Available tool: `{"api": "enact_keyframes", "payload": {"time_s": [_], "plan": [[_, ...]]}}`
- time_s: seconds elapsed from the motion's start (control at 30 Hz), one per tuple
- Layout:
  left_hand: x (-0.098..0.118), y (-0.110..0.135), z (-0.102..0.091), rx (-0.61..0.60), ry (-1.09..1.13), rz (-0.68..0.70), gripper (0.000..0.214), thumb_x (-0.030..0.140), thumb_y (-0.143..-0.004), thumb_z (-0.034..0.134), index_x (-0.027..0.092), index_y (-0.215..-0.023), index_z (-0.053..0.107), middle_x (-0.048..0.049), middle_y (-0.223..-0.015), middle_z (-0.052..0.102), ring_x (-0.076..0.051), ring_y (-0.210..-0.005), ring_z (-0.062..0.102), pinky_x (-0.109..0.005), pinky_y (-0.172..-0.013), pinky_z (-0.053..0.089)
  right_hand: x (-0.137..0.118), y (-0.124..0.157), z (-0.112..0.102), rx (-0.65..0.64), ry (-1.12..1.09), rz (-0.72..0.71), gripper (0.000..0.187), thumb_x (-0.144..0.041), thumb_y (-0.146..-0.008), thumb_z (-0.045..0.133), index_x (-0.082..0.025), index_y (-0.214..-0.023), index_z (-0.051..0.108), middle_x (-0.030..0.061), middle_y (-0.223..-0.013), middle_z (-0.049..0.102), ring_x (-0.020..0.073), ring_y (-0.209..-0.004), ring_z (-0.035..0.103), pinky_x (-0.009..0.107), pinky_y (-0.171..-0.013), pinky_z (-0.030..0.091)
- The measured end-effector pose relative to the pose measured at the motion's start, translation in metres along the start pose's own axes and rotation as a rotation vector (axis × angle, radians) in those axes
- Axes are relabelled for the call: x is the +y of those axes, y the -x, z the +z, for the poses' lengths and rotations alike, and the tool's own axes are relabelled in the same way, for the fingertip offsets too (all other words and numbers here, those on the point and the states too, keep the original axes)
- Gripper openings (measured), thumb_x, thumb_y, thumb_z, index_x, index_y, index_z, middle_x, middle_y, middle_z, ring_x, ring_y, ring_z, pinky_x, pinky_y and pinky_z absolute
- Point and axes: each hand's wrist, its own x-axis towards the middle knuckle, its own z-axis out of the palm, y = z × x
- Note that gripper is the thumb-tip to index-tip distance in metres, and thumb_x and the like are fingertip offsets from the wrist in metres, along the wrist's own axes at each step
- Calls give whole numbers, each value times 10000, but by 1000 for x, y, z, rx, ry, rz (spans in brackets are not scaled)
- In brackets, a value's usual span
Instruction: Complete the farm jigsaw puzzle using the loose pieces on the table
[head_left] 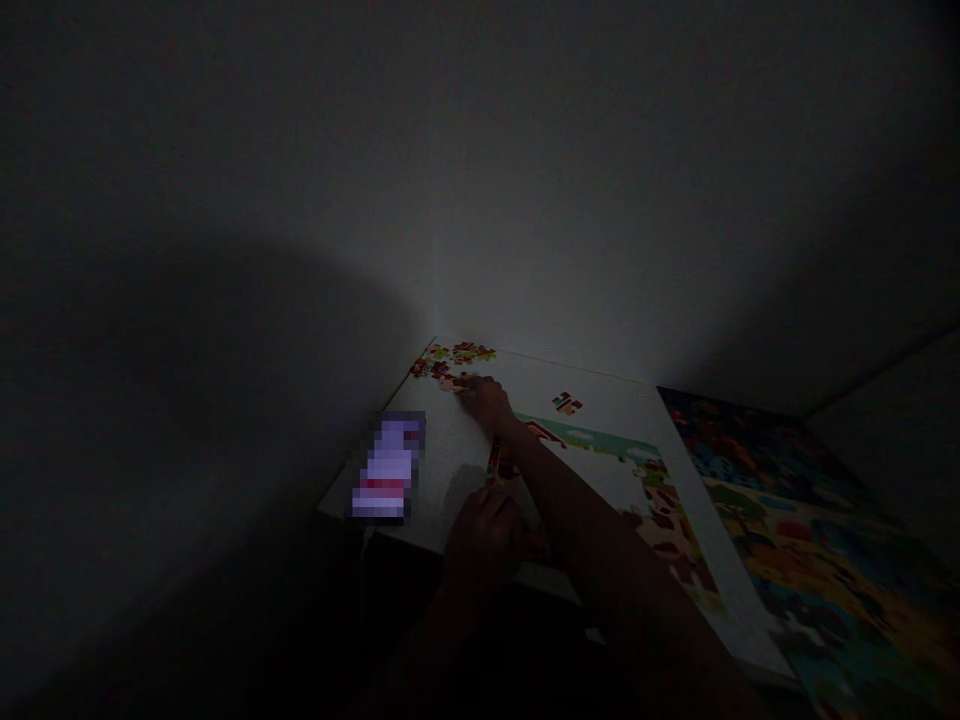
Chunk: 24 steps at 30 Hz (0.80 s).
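My right hand reaches across to the far left of the white tabletop. Its fingers are drawn together on a puzzle piece beside a cluster of loose puzzle pieces. Close to the front edge, my left hand rests with curled fingers; what they hold, if anything, is too dark to see. Just beyond its fingertips lies a joined red-brown puzzle section. A partly joined puzzle border runs along the top and right side, and my right forearm covers part of it.
A lit phone, blurred out, lies at the left edge with a cable hanging down. Some pieces lie behind the border. Colourful picture sheets are at the right. Walls rise behind and to the left; the light is dim.
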Motion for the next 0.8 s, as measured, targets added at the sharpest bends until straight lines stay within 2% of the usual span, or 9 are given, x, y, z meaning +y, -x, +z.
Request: {"api": "enact_keyframes", "payload": {"time_s": [0.13, 0.2, 0.27, 0.37, 0.47, 0.53, 0.6, 0.7, 0.8], "plan": [[0, 1, 1, 45, 46, -11, 131, 73, -807, 549, 180, -838, 619, -78, -860, 667, -232, -819, 610, -378, -728, 553, -23, -29, 6, -39, 100, -17, 553, -478, -907, 531, -170, -1365, 502, 179, -1456, 464, 326, -1308, 449, 455, -1049, 376], [0, 2, 2, 53, 72, -28, 149, 98, -816, 567, 171, -927, 636, -90, -914, 679, -245, -866, 616, -387, -747, 558, -28, -43, 7, -101, 143, 3, 580, -467, -881, 573, -164, -1369, 489, 196, -1461, 454, 338, -1318, 435, 487, -1054, 359], [1, 4, 2, 33, 91, -55, 140, 116, -823, 582, 174, -935, 642, -86, -919, 680, -247, -877, 615, -389, -754, 558, -30, -55, 8, -150, 158, 48, 560, -395, -830, 649, -147, -1318, 531, 215, -1417, 491, 355, -1301, 449, 502, -1036, 371], [1, 5, 2, -21, 80, -66, 84, 103, -810, 602, 184, -807, 622, -62, -827, 660, -230, -811, 605, -374, -719, 551, -25, -67, 4, -164, 130, 68, 517, -329, -749, 727, -151, -1217, 597, 199, -1320, 571, 365, -1241, 500, 486, -980, 419], [1, 4, 0, -41, 59, -71, 109, 83, -804, 605, 186, -769, 599, -51, -810, 650, -215, -794, 598, -357, -713, 546, -11, -65, -9, -156, 81, 36, 360, -301, -780, 680, -163, -1108, 629, 129, -1135, 667, 283, -1055, 607, 395, -872, 482], [1, 3, -1, -40, 64, -73, 92, 95, -810, 603, 185, -791, 602, -51, -830, 652, -218, -817, 598, -359, -729, 544, 4, -51, -24, -130, -54, 14, 277, -263, -821, 610, -159, -1077, 617, 78, -962, 693, 206, -864, 636, 329, -765, 500], [1, 2, -2, -47, 66, -53, 83, 103, -825, 584, 180, -799, 603, -54, -839, 652, -220, -828, 596, -365, -755, 540, 24, -26, -45, -130, -340, 10, 309, -248, -804, 605, -163, -1100, 590, 26, -802, 673, 159, -698, 609, 296, -665, 498], [0, -1, -5, -67, 51, 18, 152, 94, -865, 514, 177, -766, 595, -57, -808, 643, -214, -811, 588, -368, -780, 526, 58, 31, -77, -217, -733, 26, 363, -295, -707, 703, -186, -1037, 601, -23, -670, 627, 135, -581, 574, 275, -581, 482], [-1, -3, -7, -70, 45, 19, 206, 98, -890, 459, 177, -760, 598, -59, -803, 645, -214, -784, 583, -375, -765, 508, 92, 97, -98, -179, -865, 145, 330, -391, -641, 784, -199, -816, 580, -28, -664, 615, 125, -589, 585, 271, -594, 499]]}}
